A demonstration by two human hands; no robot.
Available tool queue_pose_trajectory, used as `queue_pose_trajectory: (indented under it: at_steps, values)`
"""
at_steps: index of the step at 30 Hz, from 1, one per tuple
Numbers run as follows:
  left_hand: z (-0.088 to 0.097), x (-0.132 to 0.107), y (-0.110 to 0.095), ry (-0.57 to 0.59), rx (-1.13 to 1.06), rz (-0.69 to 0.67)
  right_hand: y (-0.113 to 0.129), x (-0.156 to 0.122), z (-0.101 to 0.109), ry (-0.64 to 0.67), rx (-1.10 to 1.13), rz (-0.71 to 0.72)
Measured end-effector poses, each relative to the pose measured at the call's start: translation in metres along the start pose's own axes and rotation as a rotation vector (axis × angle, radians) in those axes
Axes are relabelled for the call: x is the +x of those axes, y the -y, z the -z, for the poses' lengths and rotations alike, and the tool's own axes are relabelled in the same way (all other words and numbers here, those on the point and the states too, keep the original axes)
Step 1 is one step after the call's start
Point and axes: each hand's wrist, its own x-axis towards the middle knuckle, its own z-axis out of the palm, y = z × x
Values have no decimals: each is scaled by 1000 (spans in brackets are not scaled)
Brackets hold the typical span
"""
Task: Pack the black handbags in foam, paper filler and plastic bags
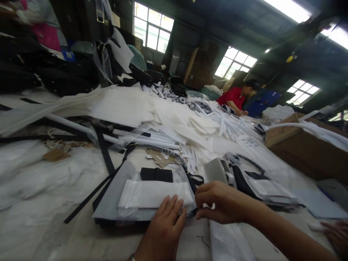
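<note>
Where left hand (165, 226) rests, white packet (146, 194), partly underneath

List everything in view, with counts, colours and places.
Strapped bag: one, black, front centre
Sheet: one, pale grey, on the bag
Plastic-wrapped packet: one, white, on the sheet
Second bag: one, black and white, front right
Apparent tape dispenser: one, grey, between the bags
Flat sheets: many, white, heaped across the pale table
Tubes: many, white, centre
Cardboard box: one, brown, right
Windows: three-plus, white, far wall
Ceiling lights: two-plus, white, upper right
Co-worker: one, red top, back right
Another co-worker: one, pink and pale, upper left
Co-worker's hand: one, blurred, lower-right edge
Left hand: one, bare, on the packet
Right hand: one, bare, beside the bag
</note>
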Motion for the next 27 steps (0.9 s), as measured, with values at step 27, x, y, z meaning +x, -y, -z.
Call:
queue_pose_trajectory:
  at_steps: [27]
  values:
    - [-38, 0, 7, -400, 150, -34, -23, 135, -6, 565, -625, 51]
